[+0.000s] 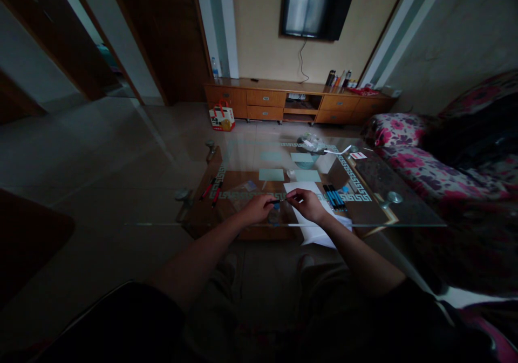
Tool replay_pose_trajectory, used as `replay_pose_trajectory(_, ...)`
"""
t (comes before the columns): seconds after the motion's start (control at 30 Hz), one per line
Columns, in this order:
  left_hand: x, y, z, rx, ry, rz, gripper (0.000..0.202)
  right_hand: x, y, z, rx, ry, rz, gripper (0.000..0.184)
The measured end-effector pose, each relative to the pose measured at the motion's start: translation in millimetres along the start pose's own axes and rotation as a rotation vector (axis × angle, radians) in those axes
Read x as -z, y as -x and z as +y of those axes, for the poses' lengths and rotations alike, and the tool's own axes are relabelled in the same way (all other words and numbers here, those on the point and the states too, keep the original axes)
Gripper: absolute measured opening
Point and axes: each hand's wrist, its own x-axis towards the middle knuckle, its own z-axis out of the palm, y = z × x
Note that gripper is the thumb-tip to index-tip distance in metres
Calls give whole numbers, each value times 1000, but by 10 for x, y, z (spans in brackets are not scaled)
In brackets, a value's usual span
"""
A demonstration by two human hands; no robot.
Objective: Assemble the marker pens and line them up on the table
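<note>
Above the near edge of the glass table (243, 212), my left hand (258, 208) pinches a thin dark pen (278, 201) held about level. My right hand (308, 205) is closed at the pen's other end, thumb and fingertips together; whether it grips the pen itself or a small part at its tip is too small to tell. White paper sheets (313, 236) lie under my right hand. Several blue-and-black pens (334, 197) are lined up to its right. A few red-and-black pens (216, 190) rest left of my left hand.
Toward the table's far side sits a clear plastic bag (311, 143) on a basket. A small card (358, 156) lies at the right. Beyond stand a wooden TV cabinet (265, 98) and a gift bag (222, 117). A floral sofa (408, 163) flanks the right side.
</note>
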Motion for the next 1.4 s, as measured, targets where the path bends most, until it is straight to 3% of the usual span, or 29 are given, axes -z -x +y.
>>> replay_pose_trajectory(0.67, 14, 6, 68, -43, 72, 3, 26, -52, 18, -116, -32, -8, -68, 25)
replay_pose_trajectory(1.0, -21, 1, 31, -70, 118, 1, 27, -20, 59, -180, -23, 216, -127, 45)
replay_pose_trajectory(1.23, -30, 2, 47, -49, 104, 24, 25, -55, 50, -148, 6, 164, -85, 19)
replay_pose_trajectory(1.4, 28, 17, 117, -44, 48, -1, 22, -56, 52, -137, 81, 265, -81, 31)
